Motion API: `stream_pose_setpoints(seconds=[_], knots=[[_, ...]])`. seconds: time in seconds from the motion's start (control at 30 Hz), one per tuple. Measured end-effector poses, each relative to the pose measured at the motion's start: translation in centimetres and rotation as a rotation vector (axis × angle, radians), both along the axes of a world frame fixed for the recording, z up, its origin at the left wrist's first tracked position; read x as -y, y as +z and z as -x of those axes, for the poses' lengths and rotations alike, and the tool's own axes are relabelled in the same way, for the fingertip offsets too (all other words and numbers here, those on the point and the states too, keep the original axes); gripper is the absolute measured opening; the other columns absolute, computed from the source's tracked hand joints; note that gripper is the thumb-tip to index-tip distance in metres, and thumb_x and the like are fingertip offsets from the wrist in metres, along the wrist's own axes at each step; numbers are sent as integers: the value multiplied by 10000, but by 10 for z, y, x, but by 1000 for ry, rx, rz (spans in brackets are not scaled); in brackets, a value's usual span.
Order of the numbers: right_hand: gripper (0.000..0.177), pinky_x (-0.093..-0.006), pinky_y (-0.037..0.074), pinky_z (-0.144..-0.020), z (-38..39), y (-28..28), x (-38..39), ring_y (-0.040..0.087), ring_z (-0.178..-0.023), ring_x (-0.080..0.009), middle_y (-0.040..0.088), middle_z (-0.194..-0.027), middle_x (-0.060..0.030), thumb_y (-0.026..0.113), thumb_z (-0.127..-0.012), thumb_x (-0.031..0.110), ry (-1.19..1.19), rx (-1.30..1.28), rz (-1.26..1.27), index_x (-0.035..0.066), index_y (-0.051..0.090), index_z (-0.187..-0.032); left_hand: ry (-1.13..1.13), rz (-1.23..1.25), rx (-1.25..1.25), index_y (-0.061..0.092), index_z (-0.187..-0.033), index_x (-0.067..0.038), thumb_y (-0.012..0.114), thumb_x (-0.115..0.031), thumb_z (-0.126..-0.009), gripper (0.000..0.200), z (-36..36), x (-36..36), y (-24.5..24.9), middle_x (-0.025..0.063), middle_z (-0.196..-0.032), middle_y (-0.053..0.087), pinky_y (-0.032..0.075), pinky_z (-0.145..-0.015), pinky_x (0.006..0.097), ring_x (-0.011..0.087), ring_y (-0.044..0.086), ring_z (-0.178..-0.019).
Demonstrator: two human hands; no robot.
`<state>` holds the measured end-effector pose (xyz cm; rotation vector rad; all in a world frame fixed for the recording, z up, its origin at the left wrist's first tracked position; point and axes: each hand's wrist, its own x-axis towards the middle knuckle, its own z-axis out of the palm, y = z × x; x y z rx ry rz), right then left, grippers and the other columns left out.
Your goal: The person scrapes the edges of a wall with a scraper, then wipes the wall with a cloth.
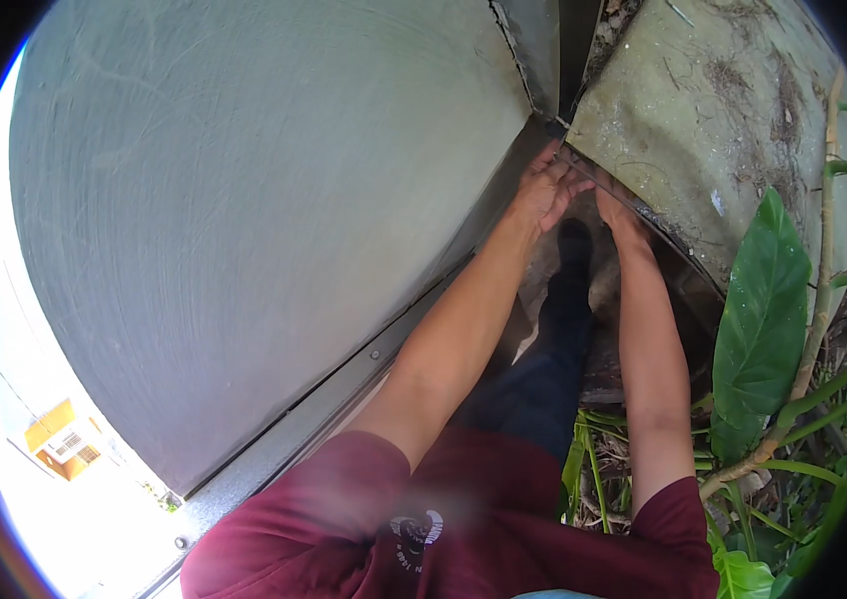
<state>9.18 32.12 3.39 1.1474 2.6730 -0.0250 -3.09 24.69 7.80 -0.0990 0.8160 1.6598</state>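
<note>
My left hand is at the upper middle, by the lower corner of a large grey metal panel. Its fingers are apart and slightly bent, and I make out nothing held in them. Close by on the right is my right hand, reaching under the edge of a pale, dirt-stained sheet. That edge hides most of its fingers, so its grip does not show. Between the two hands lies a dark narrow gap, with a dark shoe below it.
A metal rail with bolts runs along the grey panel's lower edge. At the right stand a big green leaf and a thick stem, with more plants below. Bright outdoors and an orange building show at the far left.
</note>
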Motion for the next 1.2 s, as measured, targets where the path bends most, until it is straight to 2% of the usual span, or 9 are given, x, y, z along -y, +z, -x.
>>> stream_pose_setpoints(seconds=[0.23, 0.33, 0.43, 0.53, 0.63, 0.83, 0.93, 1.13, 1.2], knots=[[488, -612, 269, -1069, -1, -6, -1, 345, -1335, -443, 385, -1451, -203, 453, -919, 297, -29, -36, 95, 131, 420, -1376, -44, 17, -114, 590, -1190, -128, 524, -127, -979, 220, 0, 2, -3, 12, -1134, 612, 516, -828, 397, 186, 593, -981], [492, -613, 241, -1084, 7, 17, -7, 332, -1340, -446, 376, -1460, -198, 435, -930, 293, -87, 23, 327, 134, 399, -1394, -3, 11, -192, 589, -1202, -109, 532, -131, -977, 233, -2, 1, -3, 22, -1131, 616, 518, -815, 380, 169, 591, -967], [508, -596, 227, -1100, 12, -33, -3, 312, -1356, -437, 335, -1483, -202, 408, -949, 291, -65, 72, 245, 154, 333, -1432, -40, 121, -286, 596, -1192, -95, 535, -121, -974, 228, 0, -2, -15, 26, -1123, 622, 521, -797, 359, 156, 590, -951], [518, -579, 247, -1100, 11, -94, 3, 323, -1351, -435, 319, -1483, -225, 393, -951, 272, -278, -257, 478, 155, 290, -1445, -102, 187, -359, 607, -1175, -89, 534, -111, -973, 217, 4, 3, -23, 24, -1101, 630, 522, -773, 333, 146, 593, -940], [533, -562, 256, -1103, 11, -74, 7, 313, -1353, -439, 304, -1479, -248, 394, -946, 266, -140, -159, 276, 169, 258, -1452, -13, 137, -362, 619, -1153, -82, 546, -120, -969, 202, 1, 1, -9, 22, -1074, 639, 520, -749, 313, 134, 598, -927], [522, -567, 240, -1109, 23, -56, 1, 276, -1371, -440, 295, -1477, -260, 355, -958, 230, -72, 49, 434, 180, 237, -1465, -75, 242, -455, 625, -1132, -66, 553, -131, -969, 190, 7, 3, -22, 19, -1059, 647, 519, -732, 302, 121, 602, -927], [503, -566, 261, -1099, 15, -87, 4, 328, -1342, -444, 327, -1458, -260, 364, -955, 220, -149, -206, 475, 148, 283, -1446, -99, 228, -488, 625, -1133, -65, 552, -135, -970, 191, 8, 5, -28, 20, -1062, 649, 519, -728, 299, 121, 605, -918], [481, -623, 248, -1077, 14, -70, 12, 344, -1325, -460, 367, -1446, -231, 360, -956, 242, -21, -108, 253, 156, 351, -1430, 21, 182, -468, 605, -1173, -66, 572, -133, -959, 226, -4, 3, -18, 19, -1065, 647, 527, -690, 280, 124, 616, -904], [489, -628, 257, -1070, 13, -66, 13, 346, -1324, -461, 367, -1445, -233, 363, -956, 247, -157, -388, 407, 175, 340, -1439, -26, 243, -493, 596, -1190, -67, 577, -127, -955, 243, -1, 3, -32, 18, -1068, 646, 531, -681, 276, 123, 618, -909]])
